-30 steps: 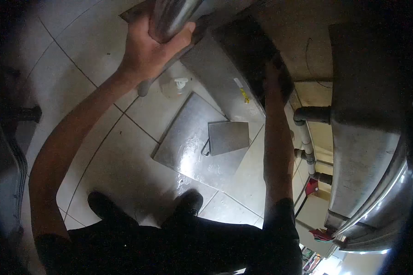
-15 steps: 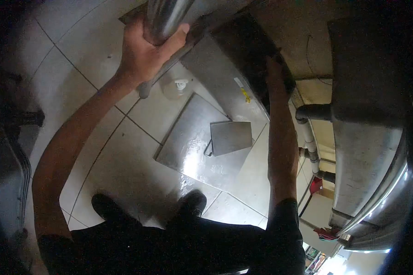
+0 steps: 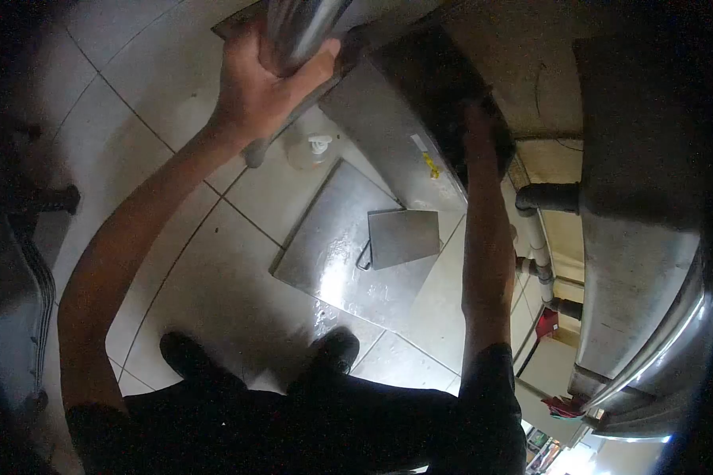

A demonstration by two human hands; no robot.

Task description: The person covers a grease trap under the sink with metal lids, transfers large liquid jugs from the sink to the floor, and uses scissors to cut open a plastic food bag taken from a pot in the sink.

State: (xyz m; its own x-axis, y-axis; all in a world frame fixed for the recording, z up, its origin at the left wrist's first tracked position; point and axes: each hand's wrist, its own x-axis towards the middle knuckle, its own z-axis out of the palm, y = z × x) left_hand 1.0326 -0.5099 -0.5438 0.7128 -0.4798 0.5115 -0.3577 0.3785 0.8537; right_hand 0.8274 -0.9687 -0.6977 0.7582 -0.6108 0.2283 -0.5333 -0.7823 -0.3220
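My left hand (image 3: 265, 83) is wrapped round a thick metal pole (image 3: 301, 32) at the top of the view. On the right, my right hand (image 3: 477, 119) reaches into the dark opening of a metal box (image 3: 372, 119); its fingers are lost in shadow, so any object there is hidden. A yellow mark (image 3: 431, 165) shows on the box's side. Below the box, a large metal panel (image 3: 317, 237) lies on the tiles, and a smaller metal piece (image 3: 404, 237) with a wire handle rests on it.
A clear bottle with a white spray top (image 3: 319, 144) stands left of the box. Pipes (image 3: 548, 198) run along the right beside a large metal unit (image 3: 642, 277). My shoes (image 3: 337, 348) are on the tiled floor (image 3: 238, 269). Dark equipment (image 3: 16, 277) stands far left.
The view has shifted slightly. My left hand keeps its hold on the pole, and my right hand remains in the dark opening with little visible movement.
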